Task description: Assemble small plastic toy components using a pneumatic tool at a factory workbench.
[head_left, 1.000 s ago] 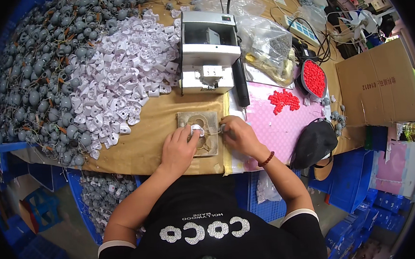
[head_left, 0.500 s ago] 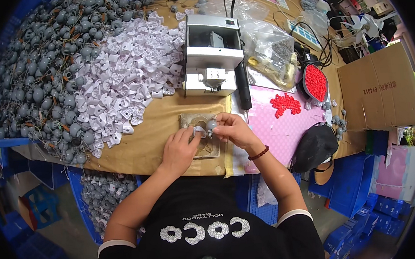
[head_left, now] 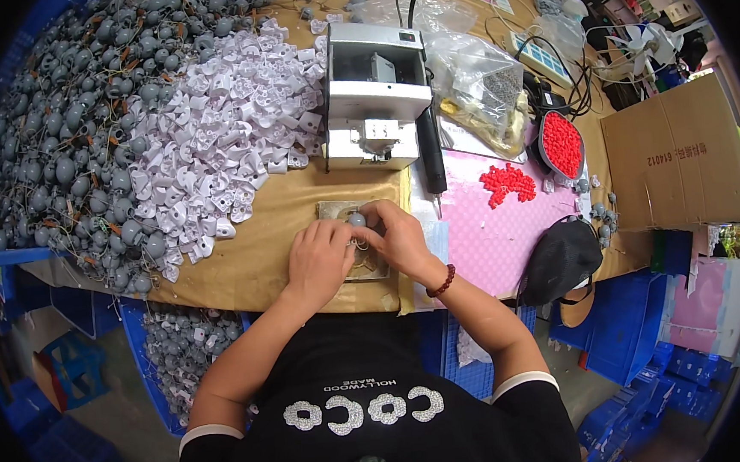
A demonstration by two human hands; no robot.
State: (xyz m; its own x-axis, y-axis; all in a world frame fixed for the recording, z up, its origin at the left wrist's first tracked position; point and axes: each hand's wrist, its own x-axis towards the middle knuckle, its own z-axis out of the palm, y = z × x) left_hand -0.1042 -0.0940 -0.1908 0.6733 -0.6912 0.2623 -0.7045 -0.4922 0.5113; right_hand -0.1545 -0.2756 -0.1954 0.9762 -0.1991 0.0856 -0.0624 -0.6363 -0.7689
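Broadly: heap of grey ball-shaped parts (head_left: 56, 158), well left of silver-and-white benchtop machine (head_left: 376, 102); heap of white plastic housings (head_left: 217, 126), left of machine, close by. Left hand (head_left: 318, 260), in front of machine: fingers bent inward, cannot tell what they grip. Right hand (head_left: 399, 242), also in front: thumb and fingers pinching. Square recessed plate (head_left: 379, 270), in front of machine, under both hands. Pinched item: single grey ball (head_left: 357, 220), over plate, in front of machine.

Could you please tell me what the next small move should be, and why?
Perhaps steady the grey ball with both hands: the right hand holds it over the square block, and the left hand is right beside it.
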